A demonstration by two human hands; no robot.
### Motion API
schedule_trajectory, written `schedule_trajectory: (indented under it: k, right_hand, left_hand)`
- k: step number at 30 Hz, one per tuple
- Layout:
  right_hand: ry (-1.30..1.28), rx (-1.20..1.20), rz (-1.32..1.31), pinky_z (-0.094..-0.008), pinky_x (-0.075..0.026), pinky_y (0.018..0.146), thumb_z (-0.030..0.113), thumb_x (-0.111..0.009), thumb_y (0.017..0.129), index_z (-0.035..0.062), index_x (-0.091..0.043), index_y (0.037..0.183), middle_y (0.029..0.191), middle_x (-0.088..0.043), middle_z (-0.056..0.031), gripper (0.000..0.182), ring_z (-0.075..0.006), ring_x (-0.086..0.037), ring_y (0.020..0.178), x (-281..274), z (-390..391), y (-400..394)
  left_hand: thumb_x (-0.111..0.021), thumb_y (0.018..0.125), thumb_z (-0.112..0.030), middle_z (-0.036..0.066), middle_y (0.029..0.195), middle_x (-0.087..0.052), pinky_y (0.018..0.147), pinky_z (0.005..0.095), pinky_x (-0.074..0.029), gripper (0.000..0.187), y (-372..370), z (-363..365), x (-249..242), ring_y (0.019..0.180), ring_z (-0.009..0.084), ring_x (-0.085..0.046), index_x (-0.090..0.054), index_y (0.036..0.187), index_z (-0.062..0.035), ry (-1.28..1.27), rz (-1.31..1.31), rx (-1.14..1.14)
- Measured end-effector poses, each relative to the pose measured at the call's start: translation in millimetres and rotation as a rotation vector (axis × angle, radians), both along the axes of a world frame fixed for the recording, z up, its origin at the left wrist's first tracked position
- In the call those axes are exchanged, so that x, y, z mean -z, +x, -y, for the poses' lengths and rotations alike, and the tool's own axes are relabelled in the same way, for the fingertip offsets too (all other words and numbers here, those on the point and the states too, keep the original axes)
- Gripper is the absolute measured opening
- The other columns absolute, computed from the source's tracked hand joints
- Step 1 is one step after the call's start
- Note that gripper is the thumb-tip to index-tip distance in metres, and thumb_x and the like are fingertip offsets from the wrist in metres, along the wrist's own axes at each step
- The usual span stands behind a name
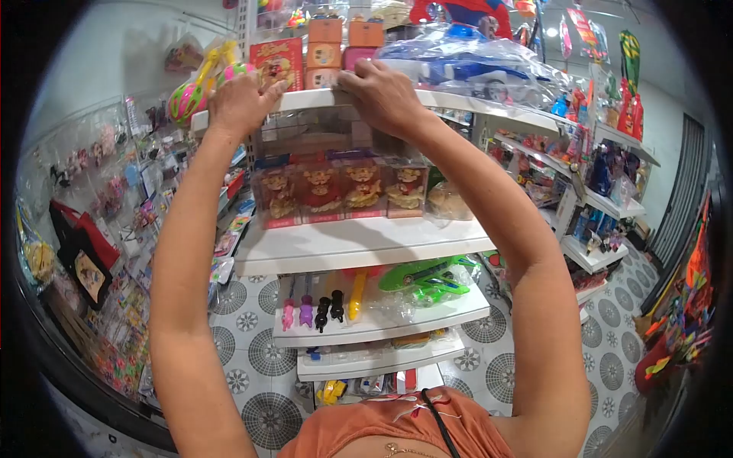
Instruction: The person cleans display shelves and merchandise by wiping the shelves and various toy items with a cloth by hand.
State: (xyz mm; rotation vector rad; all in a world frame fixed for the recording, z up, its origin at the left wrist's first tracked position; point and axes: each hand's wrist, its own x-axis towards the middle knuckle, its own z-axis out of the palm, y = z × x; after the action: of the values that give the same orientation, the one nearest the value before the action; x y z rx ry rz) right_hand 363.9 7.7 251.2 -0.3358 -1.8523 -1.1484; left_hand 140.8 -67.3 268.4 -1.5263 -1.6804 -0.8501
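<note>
My left hand (243,105) is at the left end of the white top shelf (450,101), its thumb apart from the fingers and close to a red box (276,62). A pink-and-green striped toy (185,103) with a yellow handle hangs just left of it. My right hand (383,93) reaches over the same shelf's front edge with its fingers curled. Whatever lies under those fingers is hidden. Right behind them are a pink box (360,56) and stacked orange boxes (324,55). Large plastic-wrapped blue toys (489,69) lie to the right.
Boxed golden figurines (363,187) line the second shelf (359,243). Lower down, small animal-shaped items (322,311) and a green toy (424,276) rest on another shelf. Packaged goods hang on the left wall (99,153). More shelves (603,202) stand right, above patterned floor tiles (272,420).
</note>
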Motion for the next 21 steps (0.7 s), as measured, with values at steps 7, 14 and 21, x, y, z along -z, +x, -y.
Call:
schedule_trajectory:
  k: [7, 14, 21]
  right_hand:
    - [-0.092, 0.188, -0.099, -0.0377, -0.050, 0.061, 0.010, -0.055, 0.076, 0.0174, -0.056, 0.099, 0.087, -0.055, -0.0063, 0.025, -0.0254, -0.059, 0.076, 42.9, 9.5, 149.1]
    - [-0.332, 0.221, -0.622, -0.0404, -0.046, 0.069, 0.026, -0.056, 0.079, 0.0160, -0.062, 0.095, 0.091, -0.056, -0.0117, 0.020, -0.0315, -0.058, 0.081, 28.5, -21.8, 284.1]
    - [-0.482, 0.134, -0.735, -0.0428, -0.043, 0.076, 0.027, -0.052, 0.079, 0.0093, -0.063, 0.092, 0.089, -0.058, -0.0208, 0.025, -0.0381, -0.055, 0.086, 8.8, -54.1, 318.1]
  left_hand:
    - [-0.060, 0.072, -0.056, 0.022, 0.129, -0.040, 0.099, 0.0396, -0.032, 0.084, 104.4, -38.2, 6.6, 0.120, 0.0340, -0.039, -0.035, 0.129, -0.0002, 0.122, -0.136, 0.566]
    - [-0.069, 0.055, -0.064, 0.020, 0.135, -0.031, 0.102, 0.0412, -0.029, 0.110, 199.1, -94.9, -19.9, 0.126, 0.0342, -0.030, -0.022, 0.136, -0.0059, 0.258, -0.223, 0.719]
    - [-0.062, 0.071, -0.055, 0.019, 0.106, -0.056, 0.089, 0.0365, -0.038, 0.062, 217.7, -116.3, -24.1, 0.104, 0.0309, -0.051, -0.057, 0.106, -0.0035, 0.172, 0.031, 0.940]
